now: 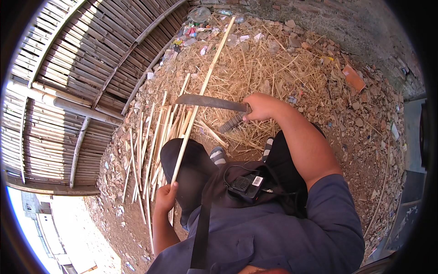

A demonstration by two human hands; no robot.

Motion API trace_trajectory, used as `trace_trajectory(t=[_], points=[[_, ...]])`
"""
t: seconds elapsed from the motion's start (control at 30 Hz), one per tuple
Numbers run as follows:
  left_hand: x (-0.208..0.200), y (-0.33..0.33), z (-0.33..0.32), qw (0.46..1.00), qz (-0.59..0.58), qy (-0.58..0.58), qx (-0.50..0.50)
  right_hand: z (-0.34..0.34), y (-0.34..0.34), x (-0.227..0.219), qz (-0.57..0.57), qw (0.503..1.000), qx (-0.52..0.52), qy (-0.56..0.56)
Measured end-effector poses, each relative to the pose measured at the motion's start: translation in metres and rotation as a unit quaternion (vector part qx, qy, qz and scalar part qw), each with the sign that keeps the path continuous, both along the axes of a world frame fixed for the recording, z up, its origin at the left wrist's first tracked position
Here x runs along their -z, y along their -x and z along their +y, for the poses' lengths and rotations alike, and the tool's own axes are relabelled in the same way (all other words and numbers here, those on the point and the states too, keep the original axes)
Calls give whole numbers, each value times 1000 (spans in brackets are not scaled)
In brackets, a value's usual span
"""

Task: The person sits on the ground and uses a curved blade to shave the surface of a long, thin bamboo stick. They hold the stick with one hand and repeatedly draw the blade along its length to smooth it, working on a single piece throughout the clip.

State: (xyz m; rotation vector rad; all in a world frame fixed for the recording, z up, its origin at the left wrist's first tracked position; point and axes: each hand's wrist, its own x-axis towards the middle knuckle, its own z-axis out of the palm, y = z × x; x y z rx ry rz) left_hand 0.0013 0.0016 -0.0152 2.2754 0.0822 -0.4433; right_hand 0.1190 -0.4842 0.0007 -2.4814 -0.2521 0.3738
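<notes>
Right now our left hand is closed around the near end of a bamboo strip, which slants up past the left knee and away over the straw. Our right hand is wrapped firmly about a knife, its long curved blade pointing left and crossing the strip partway along; we cannot tell whether its edge touches. A ribbed dark piece sits just below that fist. More strips crowd the ground left of the knee, between us and the bamboo wall, so room is tighter on that side. Beyond the strip's far end stands the brick wall, while rubble spreads lower and wider to our right.
</notes>
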Motion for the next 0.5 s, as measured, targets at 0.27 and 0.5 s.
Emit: trace_trajectory(t=[0.27, 0.5], points=[[-4, 1, -1, 1000, 13, 1, -1, -1, -1, 4, 30, 999, 8, -4], [-7, 1, -4, 1000, 23, 15, -4, -1, -1, 1, 25, 1000, 2, 7]])
